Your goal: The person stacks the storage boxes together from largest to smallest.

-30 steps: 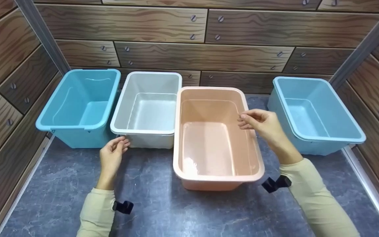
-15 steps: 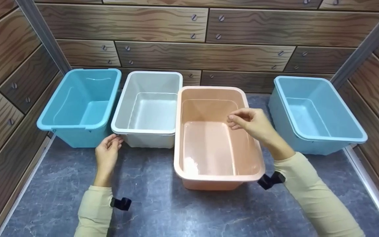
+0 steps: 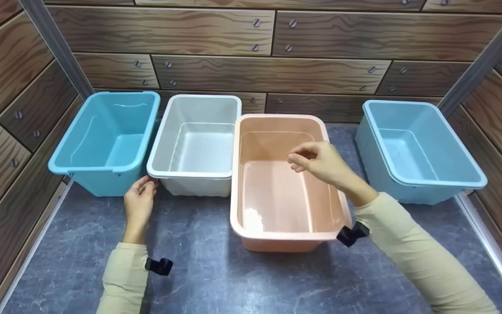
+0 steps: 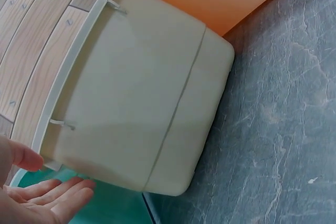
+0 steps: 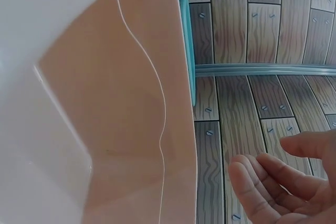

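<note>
My left hand is at the front left corner of a pale grey plastic bin, just under its rim. In the left wrist view, thumb and fingers are spread apart close to that corner, with nothing between them. Over the right half of a larger peach-orange bin hovers my right hand. Its fingers are loosely bent and hold nothing; the right wrist view has the thumb apart from the fingers, beside the bin's inner wall.
A turquoise bin stands left of the grey one, near the left wall. A light blue bin sits at the right. All stand on a dark marbled surface, with wood-patterned walls behind and at both sides.
My right hand has moved left, from the peach-orange bin's right rim to over its inside. My left hand has shifted slightly left and away along the grey bin's corner. The bins have stayed put.
</note>
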Available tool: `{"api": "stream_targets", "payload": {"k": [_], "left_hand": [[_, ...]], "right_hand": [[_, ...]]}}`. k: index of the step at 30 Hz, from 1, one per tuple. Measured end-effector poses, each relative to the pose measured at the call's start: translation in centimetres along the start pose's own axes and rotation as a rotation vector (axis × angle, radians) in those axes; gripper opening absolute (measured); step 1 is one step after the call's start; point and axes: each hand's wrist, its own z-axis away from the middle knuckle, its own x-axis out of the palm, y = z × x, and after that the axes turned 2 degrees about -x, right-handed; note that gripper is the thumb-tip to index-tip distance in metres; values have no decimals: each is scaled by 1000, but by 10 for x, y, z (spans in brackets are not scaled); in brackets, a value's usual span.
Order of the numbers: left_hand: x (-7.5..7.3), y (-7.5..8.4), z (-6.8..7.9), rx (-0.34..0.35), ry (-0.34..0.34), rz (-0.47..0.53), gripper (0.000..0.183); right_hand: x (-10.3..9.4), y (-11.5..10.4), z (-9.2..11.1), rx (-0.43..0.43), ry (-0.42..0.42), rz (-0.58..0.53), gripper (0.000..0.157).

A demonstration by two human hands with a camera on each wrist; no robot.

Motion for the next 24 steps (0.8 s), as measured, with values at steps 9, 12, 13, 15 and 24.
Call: {"api": "stream_targets", "payload": {"k": [9,12,13,15,24], "left_hand": [[1,3,-4,-42,-24,50,44],[3,5,-6,-35,-19,94,44],[3,5,-7,-30,-20,95,44],[3,6,-7,-25,-27,101,45],[6,12,-14,-60,-21,44,51]], "right_hand": [[2,-8,-5,-10,-14,0,25],[3,-10,-8,1,-26,-12,26],[3,-10,-9,4,-30,-12,26],[4,-11,-11,13,-40,-17,27],[7,-13,-19,29,-65,-65,26]]}}
